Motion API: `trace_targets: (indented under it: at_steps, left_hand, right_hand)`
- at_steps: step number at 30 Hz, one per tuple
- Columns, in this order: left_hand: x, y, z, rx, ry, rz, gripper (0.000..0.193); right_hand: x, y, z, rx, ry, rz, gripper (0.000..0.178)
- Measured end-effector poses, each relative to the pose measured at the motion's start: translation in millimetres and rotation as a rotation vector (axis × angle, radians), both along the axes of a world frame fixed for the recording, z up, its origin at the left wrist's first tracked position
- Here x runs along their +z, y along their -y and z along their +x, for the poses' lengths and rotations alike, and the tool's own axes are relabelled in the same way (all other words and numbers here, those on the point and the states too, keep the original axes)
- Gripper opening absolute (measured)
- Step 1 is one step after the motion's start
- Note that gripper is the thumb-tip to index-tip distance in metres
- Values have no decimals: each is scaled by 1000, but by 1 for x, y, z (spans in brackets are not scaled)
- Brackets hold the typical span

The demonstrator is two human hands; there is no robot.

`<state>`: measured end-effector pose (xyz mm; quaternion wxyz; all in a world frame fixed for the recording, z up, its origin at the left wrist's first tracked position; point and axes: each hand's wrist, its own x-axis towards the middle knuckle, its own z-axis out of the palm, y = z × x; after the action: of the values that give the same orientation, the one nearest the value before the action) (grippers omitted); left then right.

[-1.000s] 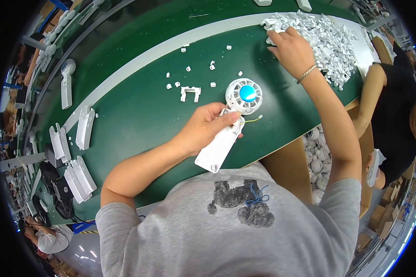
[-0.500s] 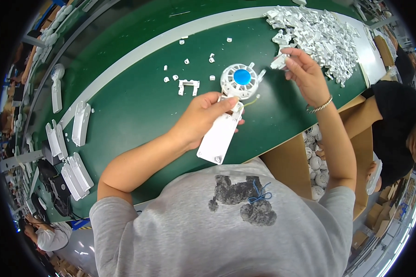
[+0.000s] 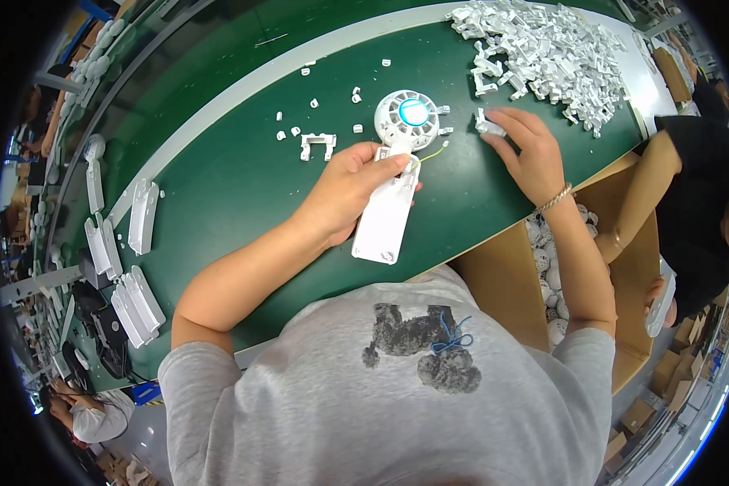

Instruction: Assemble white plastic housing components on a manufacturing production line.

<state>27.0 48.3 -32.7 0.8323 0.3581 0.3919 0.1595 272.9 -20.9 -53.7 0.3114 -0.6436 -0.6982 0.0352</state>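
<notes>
My left hand (image 3: 352,188) is closed around the neck of a white handheld fan body (image 3: 383,224), thumb across the front. Its round slotted head (image 3: 390,125) has a blue disc (image 3: 414,112) at the centre, and two small prongs stick out to the right. A thin yellow-green wire (image 3: 431,155) trails from the neck. To the right, above the green table, my right hand (image 3: 528,150) pinches a small white plastic bracket (image 3: 487,125) between thumb and fingers, apart from the fan. A similar white bracket (image 3: 317,144) lies on the table left of the fan.
A large heap of white plastic brackets (image 3: 547,61) covers the far right. Small white clips (image 3: 314,103) lie scattered beyond my left hand. White half-shells (image 3: 142,217) sit at the left. A cardboard box (image 3: 494,283) of round white parts stands at my right, beside a co-worker's arm (image 3: 644,194).
The bracket in my right hand has turned, and that hand has moved slightly nearer me. The fan in my left hand has tilted more upright. The co-worker's arm has shifted at the box.
</notes>
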Motion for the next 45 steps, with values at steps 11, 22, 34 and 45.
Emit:
trace_targets:
  at_steps: [11,22,34,45]
  left_hand:
    - [-4,3,-8,-38,2,86,26]
    - [1,-5,-28,-247,281,-18,49]
    - [2,-2,-22,-65,321,-184,36]
    - [-6,22,-26,-291,181,93,31]
  right_hand:
    - [47,14,-95,162,-146,63,27]
    - [35,8,-110,202,284,199,36]
    - [35,12,-119,227,334,104,28]
    - [36,3,-74,119,-931,-322,63]
